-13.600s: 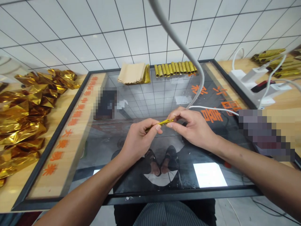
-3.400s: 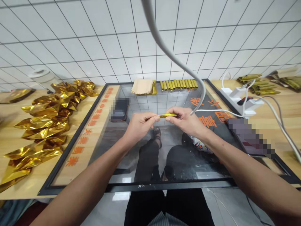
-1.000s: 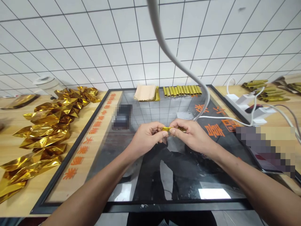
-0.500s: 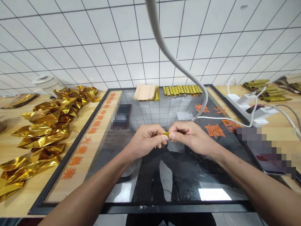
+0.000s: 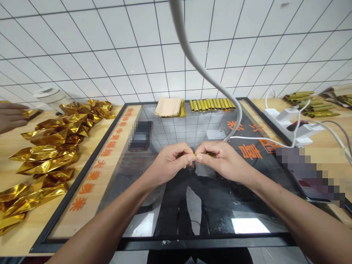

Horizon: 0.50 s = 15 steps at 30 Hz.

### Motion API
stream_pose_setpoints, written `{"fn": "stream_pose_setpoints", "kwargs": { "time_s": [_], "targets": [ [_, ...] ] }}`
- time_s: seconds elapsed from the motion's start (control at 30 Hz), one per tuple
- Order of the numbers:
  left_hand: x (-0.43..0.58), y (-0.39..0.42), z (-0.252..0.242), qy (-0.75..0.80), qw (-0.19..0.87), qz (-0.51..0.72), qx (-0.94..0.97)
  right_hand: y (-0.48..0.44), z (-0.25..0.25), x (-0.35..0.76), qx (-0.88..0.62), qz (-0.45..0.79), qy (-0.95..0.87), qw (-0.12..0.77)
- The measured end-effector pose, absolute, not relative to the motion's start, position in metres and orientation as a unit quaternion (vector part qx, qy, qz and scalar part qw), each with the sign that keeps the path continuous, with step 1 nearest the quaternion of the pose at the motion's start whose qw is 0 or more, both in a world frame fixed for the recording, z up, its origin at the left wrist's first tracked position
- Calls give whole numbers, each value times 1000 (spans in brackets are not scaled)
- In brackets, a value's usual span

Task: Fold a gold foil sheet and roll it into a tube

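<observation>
My left hand (image 5: 173, 161) and my right hand (image 5: 220, 158) meet over the dark glass top, thumbs almost tip to tip. Both are closed in a pinch on a small gold paper roll (image 5: 210, 154); most of it is covered by my fingers. A bit of the roll shows behind my right thumb. Beyond my hands, a stack of tan-backed gold paper sheets (image 5: 168, 107) lies at the glass's far edge. Beside that stack is a row of finished-looking gold paper tubes (image 5: 212, 105).
Folded gold foil pieces (image 5: 49, 154) spread along the left. Another person's hand (image 5: 11, 116) reaches in there, near a white lidded container (image 5: 51, 96). A white cable (image 5: 203, 69) hangs ahead of my hands; a power strip (image 5: 286, 126) and more gold rolls (image 5: 310, 104) lie right.
Another person's hand has come in at the far left. My fingers have shifted slightly on the roll, and more of it now shows behind my right thumb.
</observation>
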State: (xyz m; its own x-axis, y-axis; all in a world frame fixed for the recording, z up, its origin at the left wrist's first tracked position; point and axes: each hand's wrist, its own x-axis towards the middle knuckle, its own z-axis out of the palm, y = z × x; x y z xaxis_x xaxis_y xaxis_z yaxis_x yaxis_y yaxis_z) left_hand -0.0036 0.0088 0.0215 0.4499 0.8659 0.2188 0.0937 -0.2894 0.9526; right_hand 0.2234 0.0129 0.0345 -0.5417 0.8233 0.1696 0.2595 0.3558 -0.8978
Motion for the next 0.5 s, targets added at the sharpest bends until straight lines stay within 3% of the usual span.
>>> {"fn": "stream_pose_setpoints", "kwargs": {
  "time_s": [0.17, 0.33, 0.5],
  "targets": [
    [-4, 11, 22, 377, 432, 440, 691, 15, 36, 227, -413, 392, -743, 352],
    [-5, 10, 24, 395, 395, 396, 729, 16, 36, 228, -401, 344, -772, 354],
    [-6, 13, 25, 420, 348, 403, 735, 21, 32, 227, -443, 379, -714, 388]
  ]
}}
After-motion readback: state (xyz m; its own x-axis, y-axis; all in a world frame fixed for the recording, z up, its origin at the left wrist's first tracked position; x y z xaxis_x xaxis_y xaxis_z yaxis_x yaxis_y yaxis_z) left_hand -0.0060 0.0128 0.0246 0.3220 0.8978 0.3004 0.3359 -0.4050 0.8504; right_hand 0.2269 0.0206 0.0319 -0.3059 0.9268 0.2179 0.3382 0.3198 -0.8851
